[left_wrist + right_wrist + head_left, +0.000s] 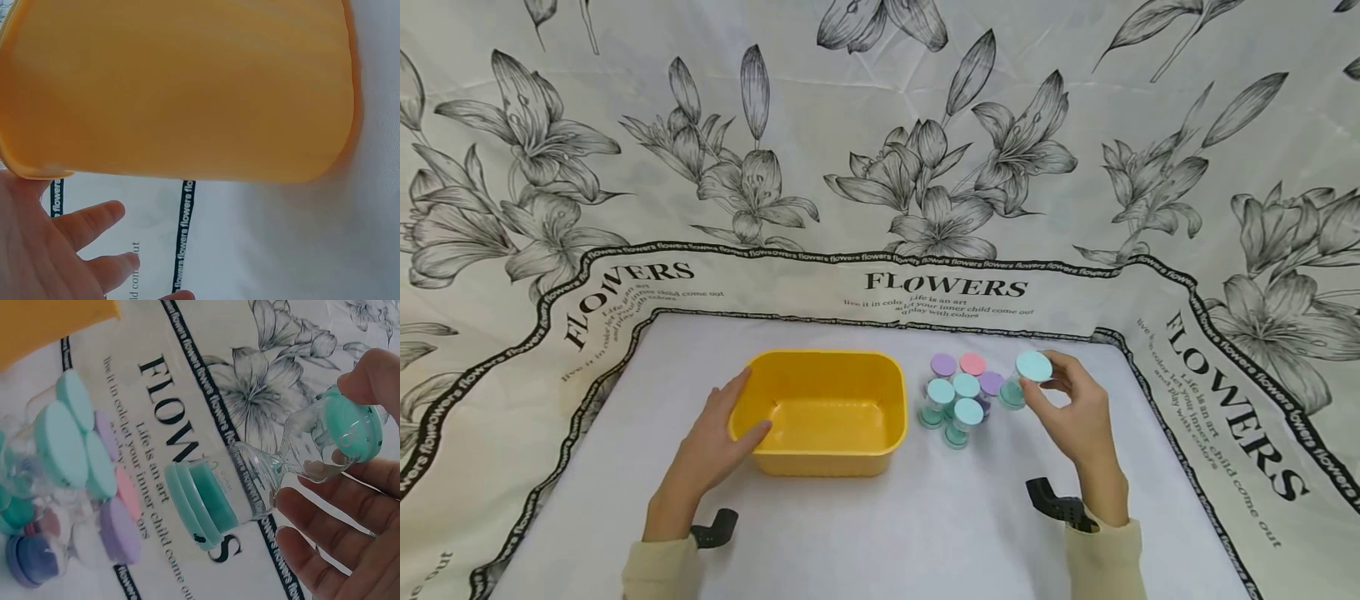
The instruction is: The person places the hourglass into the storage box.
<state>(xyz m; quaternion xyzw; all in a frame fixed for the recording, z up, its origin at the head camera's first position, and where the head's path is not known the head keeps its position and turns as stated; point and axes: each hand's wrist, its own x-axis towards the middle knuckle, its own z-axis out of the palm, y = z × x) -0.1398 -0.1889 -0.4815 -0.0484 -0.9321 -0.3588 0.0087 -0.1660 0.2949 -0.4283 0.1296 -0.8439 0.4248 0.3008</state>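
Observation:
My right hand (1078,412) holds an hourglass sand timer (1033,367) with mint end caps, tilted, by one end. In the right wrist view, the thumb lies on one cap of that sand timer (203,500) and the fingers are beneath the clear glass. My left hand (711,437) rests at the left end of a yellow plastic basin (820,465), its thumb over the rim. In the left wrist view, the other fingers (94,225) are straight and spread, beside the basin's outer wall (187,94).
Several more sand timers stand close together right of the basin: mint ones (967,412), purple ones (943,364) and a pink one (972,363). A white cloth (850,533) covers the table. Behind and at the sides hangs a flower-printed curtain (880,100).

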